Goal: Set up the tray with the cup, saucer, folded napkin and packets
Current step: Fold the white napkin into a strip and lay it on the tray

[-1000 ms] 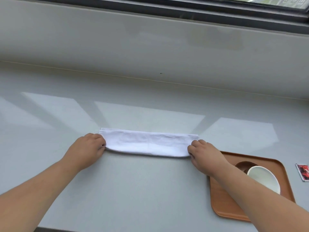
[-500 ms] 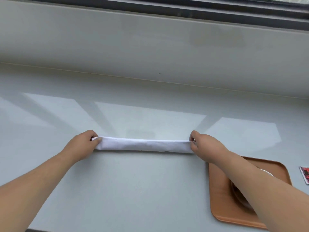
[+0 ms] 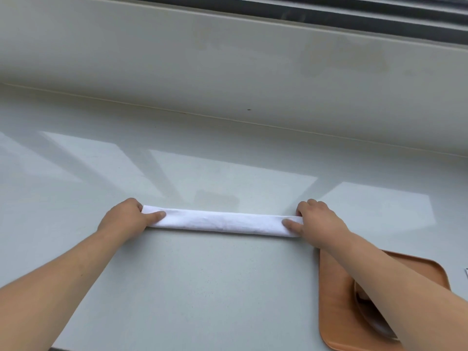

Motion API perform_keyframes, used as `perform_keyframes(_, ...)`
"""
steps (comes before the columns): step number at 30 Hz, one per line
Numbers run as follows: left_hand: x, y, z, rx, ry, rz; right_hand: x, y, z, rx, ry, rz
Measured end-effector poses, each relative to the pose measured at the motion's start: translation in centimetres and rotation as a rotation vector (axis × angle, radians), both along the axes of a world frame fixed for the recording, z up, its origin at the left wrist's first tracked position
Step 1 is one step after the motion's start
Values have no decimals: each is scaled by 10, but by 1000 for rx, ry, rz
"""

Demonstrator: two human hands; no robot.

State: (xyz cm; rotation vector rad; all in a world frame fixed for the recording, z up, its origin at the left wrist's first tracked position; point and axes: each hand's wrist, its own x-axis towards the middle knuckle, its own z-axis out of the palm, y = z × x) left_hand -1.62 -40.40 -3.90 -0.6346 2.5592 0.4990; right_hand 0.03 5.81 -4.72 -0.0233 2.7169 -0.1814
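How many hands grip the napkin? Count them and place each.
2. The left hand pinches the left end of the folded white napkin on the counter; the right hand pinches its right end, just beyond the tray. None hidden.

Napkin [image 3: 222, 222] btwn both hands: plain white, no pattern. Counter [image 3: 202, 287] under hands: pale grey-green, glossy w/ lighter window-shaped patches. Tray [image 3: 336, 300] under right forearm: orange-brown, plain. Saucer [image 3: 361, 298] on it: dark brown, mostly hidden. Wall past the hands: off-white; window frame above: dark grey.
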Motion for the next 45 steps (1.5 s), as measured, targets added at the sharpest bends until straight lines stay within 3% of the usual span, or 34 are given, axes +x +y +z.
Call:
perform_keyframes(4,0,1,0,90,17,19,3,-8,6,32,-108,69)
perform_keyframes(7,2,-1,-4,174,42,99,6,-18,10,-5,-151,-4)
perform_keyframes(12,4,-14,1,515,101,481,8,-32,19,-404,-256,-383)
perform_keyframes(14,6,-20,6,527,171,513,15,-41,20,-617,-278,-562)
perform_keyframes(17,8,-15,28,394,448,488,30,-59,19,-780,-309,-714)
perform_keyframes(20,6,14,67,302,692,289,45,-77,15,-883,-356,-761)
perform_keyframes(23,9,60,98,300,816,-68,57,-92,14,-997,-395,-815)
perform_keyframes(27,32,130,104,370,845,-494,68,-101,16,-1141,-433,-867)
perform_keyframes(30,49,170,85,394,714,-708,73,-100,16,-1219,-443,-896)
perform_keyframes(37,79,211,29,447,427,-887,75,-84,18,-1330,-497,-939)
perform_keyframes(41,89,203,14,436,369,-896,77,-77,16,-1383,-534,-1062)
perform_keyframes(45,96,190,21,465,394,-961,79,-78,15,-1365,-501,-929)
